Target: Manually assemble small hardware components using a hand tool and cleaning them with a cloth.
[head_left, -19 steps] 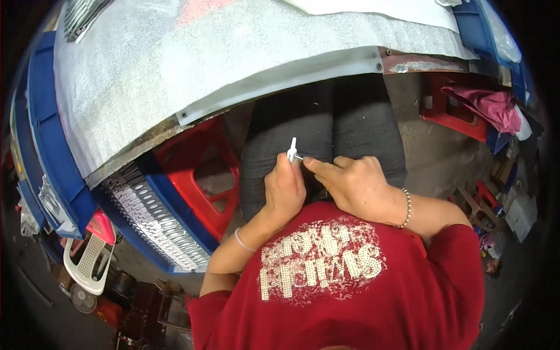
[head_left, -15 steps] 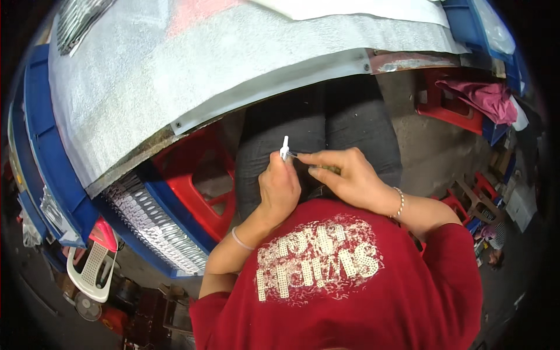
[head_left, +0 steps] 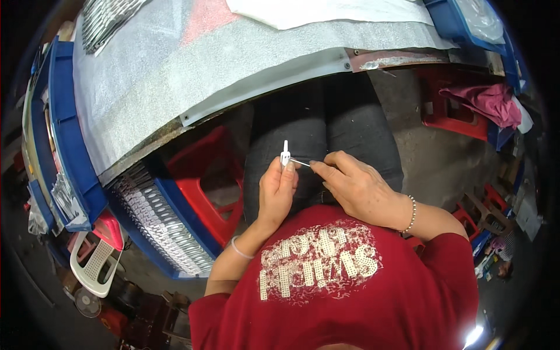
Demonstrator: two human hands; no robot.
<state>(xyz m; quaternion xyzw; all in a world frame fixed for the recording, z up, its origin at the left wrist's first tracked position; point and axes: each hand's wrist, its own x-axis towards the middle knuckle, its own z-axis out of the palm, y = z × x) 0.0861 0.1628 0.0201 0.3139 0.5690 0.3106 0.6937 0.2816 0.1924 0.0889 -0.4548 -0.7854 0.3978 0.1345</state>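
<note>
Filling the upper half of the frame, the desk (head_left: 192, 76) lies under a grey padded sheet, with a white cloth (head_left: 326, 10) at its top edge and rows of small metal pieces at the upper left. Blue bins (head_left: 67, 146) run down the left side, one at lower left packed with rows of pale metal parts (head_left: 160, 224). Red plastic stools (head_left: 207, 175) stand below the desk edge, left of the person's dark-trousered knees, and a pink cloth (head_left: 487, 102) lies on another stool at the right.

Near the centre, over the lap, the left hand (head_left: 277, 192) is clamped on a small white part (head_left: 285, 155), which stands upright above its fingertips. The right hand (head_left: 359, 186) is pinched together on a thin metal wire (head_left: 300, 163) whose tip meets the white part. Against the pictures from half a second ago, the part has kept its upright pose while the right hand's fingers have closed in and the wire has come level with the part's lower end. I judge the wire is being fed into it.
</note>
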